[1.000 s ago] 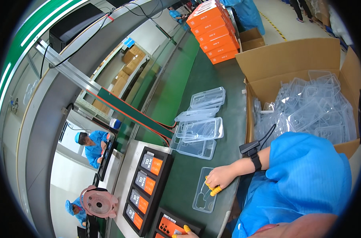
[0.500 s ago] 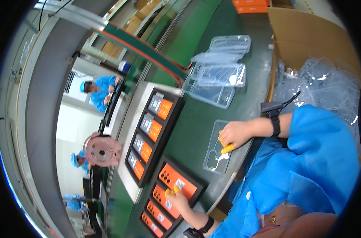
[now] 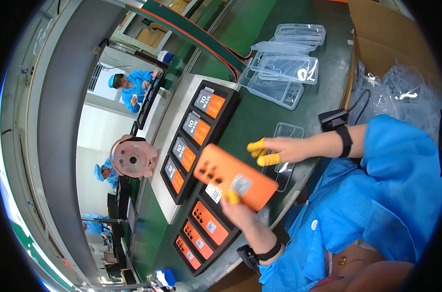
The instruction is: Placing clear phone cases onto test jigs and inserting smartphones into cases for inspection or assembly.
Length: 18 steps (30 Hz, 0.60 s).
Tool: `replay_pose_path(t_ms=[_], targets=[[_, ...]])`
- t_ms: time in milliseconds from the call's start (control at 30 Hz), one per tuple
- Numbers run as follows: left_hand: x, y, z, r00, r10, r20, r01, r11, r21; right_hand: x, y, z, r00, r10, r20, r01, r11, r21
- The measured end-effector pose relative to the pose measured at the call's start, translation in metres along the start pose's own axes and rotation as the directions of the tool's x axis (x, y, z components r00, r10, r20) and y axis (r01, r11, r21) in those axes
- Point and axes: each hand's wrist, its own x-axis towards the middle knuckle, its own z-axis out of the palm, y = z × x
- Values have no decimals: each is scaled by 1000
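My left hand (image 3: 239, 214), with yellow finger covers, is closed on an orange phone (image 3: 236, 177) at its near edge. The phone is tilted above a black foam tray (image 3: 201, 270), its back with dark camera lenses and a white label facing up. Three more orange phones (image 3: 211, 223) lie in that tray, and an uncovered slot shows a white sticker. My right hand (image 3: 279, 151), also in yellow finger covers, has its fingers apart beside the phone's far edge and holds nothing. Partly hidden under it, a clear phone case (image 3: 290, 130) lies on the green table.
A second black tray (image 3: 221, 127) holds several grey-and-orange cards. Clear plastic cases (image 3: 279, 87) are piled farther back. A cardboard box (image 3: 391, 36) with clear plastic pieces (image 3: 401, 92) stands at the right. A pink fan (image 3: 133, 158) and co-workers in blue (image 3: 136, 87) are at left.
My left hand has lifted an orange phone out of the near tray and moved it up and right. My right hand has let go of the clear case and opened. The view has shifted slightly.
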Motion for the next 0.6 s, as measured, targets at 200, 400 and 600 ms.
replay_pose_path(t_ms=[200, 400, 600], targets=[[-3, -32, -6, 810, 85, 580, -533, 517, 669, 7, -3, -22, 957, -290, -30, 254, 880, -401], [-18, -19, 8, 735, -39, 677, -661, 183, 728, -7, -15, -50, 696, -301, 652, 706, 454, -544], [-22, -26, 13, 812, -63, 581, -565, 169, 808, -17, -15, -55, 785, 12, 619, 505, 567, -651]])
